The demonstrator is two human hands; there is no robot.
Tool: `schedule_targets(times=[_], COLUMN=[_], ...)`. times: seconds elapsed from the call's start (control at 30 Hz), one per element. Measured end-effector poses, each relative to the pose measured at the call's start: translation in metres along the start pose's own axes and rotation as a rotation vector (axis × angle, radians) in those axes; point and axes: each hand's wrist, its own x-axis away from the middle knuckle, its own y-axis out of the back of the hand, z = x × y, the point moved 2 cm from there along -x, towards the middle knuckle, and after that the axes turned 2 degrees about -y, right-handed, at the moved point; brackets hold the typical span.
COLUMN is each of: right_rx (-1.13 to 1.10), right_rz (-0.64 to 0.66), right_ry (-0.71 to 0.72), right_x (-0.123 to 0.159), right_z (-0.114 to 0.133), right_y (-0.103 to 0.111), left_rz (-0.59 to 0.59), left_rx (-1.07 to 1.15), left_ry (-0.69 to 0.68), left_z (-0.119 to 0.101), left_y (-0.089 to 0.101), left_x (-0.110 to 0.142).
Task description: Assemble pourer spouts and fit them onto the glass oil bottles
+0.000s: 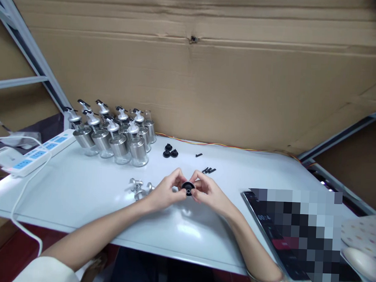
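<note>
Both my hands meet over the middle of the white table (79, 194). Between their fingertips sits a small round black cap (188, 187) with a hole in its centre. My left hand (166, 191) pinches it from the left, and my right hand (208, 192) pinches it from the right. Just left of my left hand lie a few silver metal spout parts (137, 187). Three more black caps (170, 152) sit farther back, and several short black pins (208, 170) lie beyond my right hand.
Several glass-and-steel dispenser bottles (113, 133) with silver spout tops stand at the back left. A white power strip (38, 151) with its cable lies at the far left. A dark tablet (283, 236) lies at the right. A cardboard wall rises behind the table.
</note>
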Motion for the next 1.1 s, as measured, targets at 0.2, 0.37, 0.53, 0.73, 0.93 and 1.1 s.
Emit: schedule_targets(times=[0.2, 0.37, 0.53, 0.73, 0.93, 1.1], right_rx=[-0.063, -0.073, -0.067, 0.244, 0.755, 0.981], right_rz=[-0.005, 0.005, -0.046, -0.190, -0.620, -0.457], right_ry=[-0.023, 0.007, 0.008, 0.049, -0.019, -0.119], right_x=[-0.001, -0.001, -0.002, -0.001, 0.004, 0.001], right_z=[-0.001, -0.002, -0.001, -0.001, -0.020, -0.044], right_y=[0.002, 0.004, 0.002, 0.027, 0.078, 0.073], left_rz=[0.022, 0.001, -0.053, -0.138, -0.107, -0.099], left_rx=[-0.003, -0.047, -0.078, -0.103, -0.026, -0.002], left_ry=[-0.005, 0.016, 0.040, 0.007, 0.004, -0.012], left_z=[-0.001, -0.003, -0.006, -0.004, 0.003, 0.005], left_y=[0.001, 0.001, 0.001, 0.004, 0.003, 0.000], left_x=[0.000, -0.001, -0.001, -0.003, -0.004, -0.003])
